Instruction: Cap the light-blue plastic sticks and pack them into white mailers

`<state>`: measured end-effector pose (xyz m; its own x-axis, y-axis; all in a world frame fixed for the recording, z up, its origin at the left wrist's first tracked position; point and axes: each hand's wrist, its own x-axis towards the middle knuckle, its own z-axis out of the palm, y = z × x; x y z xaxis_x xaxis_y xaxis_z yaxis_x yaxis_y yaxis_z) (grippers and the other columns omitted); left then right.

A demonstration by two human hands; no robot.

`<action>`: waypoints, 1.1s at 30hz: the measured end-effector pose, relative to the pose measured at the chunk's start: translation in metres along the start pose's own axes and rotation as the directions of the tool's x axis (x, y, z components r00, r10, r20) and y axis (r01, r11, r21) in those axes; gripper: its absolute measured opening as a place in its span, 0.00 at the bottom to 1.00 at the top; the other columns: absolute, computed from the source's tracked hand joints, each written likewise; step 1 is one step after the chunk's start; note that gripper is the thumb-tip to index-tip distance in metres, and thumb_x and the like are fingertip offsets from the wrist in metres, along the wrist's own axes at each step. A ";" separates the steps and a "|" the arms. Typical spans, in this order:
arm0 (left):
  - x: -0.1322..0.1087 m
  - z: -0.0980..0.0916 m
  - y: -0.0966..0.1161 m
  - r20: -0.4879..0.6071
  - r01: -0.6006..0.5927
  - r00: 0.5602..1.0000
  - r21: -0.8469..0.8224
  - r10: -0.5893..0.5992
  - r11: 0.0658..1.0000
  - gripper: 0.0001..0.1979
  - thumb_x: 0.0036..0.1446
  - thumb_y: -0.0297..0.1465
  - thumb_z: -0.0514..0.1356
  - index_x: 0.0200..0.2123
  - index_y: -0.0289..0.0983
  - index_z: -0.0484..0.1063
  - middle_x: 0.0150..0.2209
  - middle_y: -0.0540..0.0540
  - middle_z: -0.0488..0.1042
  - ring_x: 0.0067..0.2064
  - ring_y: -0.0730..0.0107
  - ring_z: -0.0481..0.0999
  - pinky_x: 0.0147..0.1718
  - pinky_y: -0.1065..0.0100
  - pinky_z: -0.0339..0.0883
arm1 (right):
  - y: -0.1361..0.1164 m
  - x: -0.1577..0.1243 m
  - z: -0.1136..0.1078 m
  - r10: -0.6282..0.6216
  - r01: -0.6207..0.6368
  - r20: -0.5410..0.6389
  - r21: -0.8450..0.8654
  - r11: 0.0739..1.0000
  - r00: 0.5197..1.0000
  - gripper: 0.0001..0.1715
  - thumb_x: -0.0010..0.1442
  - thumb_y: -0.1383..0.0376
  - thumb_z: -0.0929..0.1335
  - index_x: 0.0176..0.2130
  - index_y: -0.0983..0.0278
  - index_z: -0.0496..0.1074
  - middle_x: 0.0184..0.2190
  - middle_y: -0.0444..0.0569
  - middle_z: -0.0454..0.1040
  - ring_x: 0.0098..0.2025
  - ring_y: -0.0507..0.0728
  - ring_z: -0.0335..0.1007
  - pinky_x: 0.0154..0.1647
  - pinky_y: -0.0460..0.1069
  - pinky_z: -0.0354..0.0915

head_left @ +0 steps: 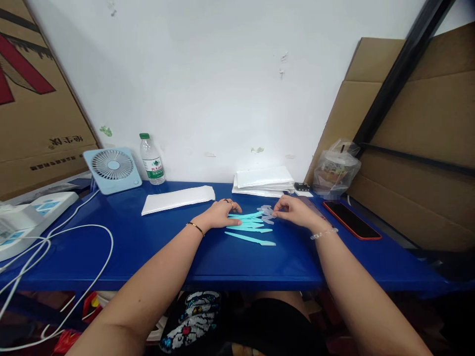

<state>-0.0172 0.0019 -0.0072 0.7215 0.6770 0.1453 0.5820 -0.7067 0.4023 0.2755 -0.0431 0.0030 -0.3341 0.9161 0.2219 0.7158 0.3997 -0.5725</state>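
Turquoise plastic sticks (249, 225) lie on a blue surface (148, 247). The left hand (220, 213) rests flat and unclenched on them. The right hand (295, 210) curls at the clear caps (266, 211); I cannot tell whether it grips one.

On the blue tabletop (148, 247), the left hand (220, 213) lies flat, its fingers (234, 222) touching a small heap of turquoise plastic sticks (249, 228), while the right hand (296, 211) curls just beside some pale clear caps (266, 211).
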 end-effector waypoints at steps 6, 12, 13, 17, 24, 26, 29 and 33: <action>0.000 0.005 0.006 0.048 -0.014 0.999 0.047 0.012 0.999 0.18 0.56 0.42 0.58 0.48 0.44 0.69 0.49 0.46 0.70 0.52 0.58 0.65 0.48 0.62 0.59 | -0.033 -0.013 0.011 -0.168 0.177 0.378 0.010 0.984 0.910 0.18 0.46 0.52 0.73 0.30 0.63 0.75 0.31 0.46 0.68 0.32 0.53 0.63 0.30 0.47 0.60; -0.004 -0.001 0.029 -0.066 -0.131 0.989 0.011 0.132 0.991 0.18 0.63 0.43 0.48 0.47 0.42 0.70 0.46 0.46 0.73 0.48 0.64 0.69 0.44 0.67 0.60 | -0.033 -0.009 0.020 -0.115 0.108 0.307 0.038 0.993 0.945 0.14 0.55 0.55 0.68 0.32 0.64 0.71 0.29 0.46 0.68 0.28 0.51 0.62 0.28 0.46 0.59; -0.005 -0.002 0.034 -0.054 -0.153 0.987 0.005 0.153 0.988 0.19 0.63 0.44 0.47 0.46 0.41 0.71 0.43 0.47 0.74 0.44 0.66 0.71 0.41 0.68 0.60 | -0.033 -0.008 0.019 -0.109 0.092 0.287 0.073 0.993 0.952 0.14 0.56 0.55 0.67 0.33 0.64 0.70 0.27 0.45 0.68 0.28 0.51 0.63 0.28 0.46 0.59; -0.006 -0.002 0.042 0.063 -0.136 0.989 0.041 0.134 0.990 0.18 0.61 0.44 0.50 0.35 0.39 0.74 0.28 0.49 0.74 0.27 0.71 0.69 0.28 0.70 0.57 | -0.033 -0.007 0.012 -0.097 0.043 0.276 0.195 0.980 0.956 0.16 0.57 0.54 0.66 0.33 0.65 0.68 0.24 0.43 0.68 0.25 0.51 0.64 0.27 0.45 0.60; -0.001 -0.001 0.040 -0.110 -0.098 0.987 0.144 0.114 0.985 0.17 0.63 0.41 0.48 0.34 0.38 0.72 0.35 0.47 0.75 0.35 0.68 0.72 0.34 0.69 0.59 | -0.023 -0.003 0.003 -0.010 -0.067 0.216 0.344 0.937 0.976 0.20 0.53 0.51 0.69 0.32 0.66 0.67 0.26 0.46 0.70 0.24 0.50 0.64 0.27 0.46 0.62; -0.001 -0.002 0.041 -0.089 -0.119 0.987 0.182 0.137 0.976 0.18 0.63 0.42 0.47 0.32 0.38 0.70 0.32 0.48 0.74 0.34 0.68 0.72 0.35 0.69 0.58 | -0.019 -0.003 0.002 -0.020 -0.063 0.215 0.371 0.927 0.976 0.20 0.53 0.51 0.69 0.32 0.66 0.67 0.26 0.46 0.70 0.24 0.49 0.64 0.27 0.46 0.62; -0.003 -0.004 0.037 -0.060 -0.100 0.992 0.214 0.115 0.972 0.21 0.65 0.40 0.44 0.27 0.37 0.68 0.29 0.49 0.73 0.32 0.70 0.71 0.35 0.68 0.58 | -0.011 -0.003 -0.001 0.004 -0.080 0.202 0.371 0.925 0.979 0.20 0.53 0.51 0.70 0.32 0.66 0.68 0.26 0.46 0.70 0.24 0.49 0.64 0.27 0.46 0.62; -0.006 -0.003 0.024 -0.028 -0.049 0.998 0.206 0.056 0.977 0.19 0.64 0.42 0.45 0.35 0.38 0.71 0.38 0.46 0.74 0.43 0.63 0.71 0.41 0.65 0.59 | 0.006 -0.002 -0.002 0.068 -0.115 0.161 0.298 0.948 0.985 0.21 0.52 0.50 0.70 0.33 0.67 0.70 0.26 0.46 0.70 0.26 0.51 0.64 0.30 0.47 0.62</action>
<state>-0.0089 -0.0186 0.0046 0.7421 0.6419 0.1931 0.6109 -0.7662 0.1994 0.2815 -0.0421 0.0005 -0.3788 0.9240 0.0520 0.5338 0.2641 -0.8034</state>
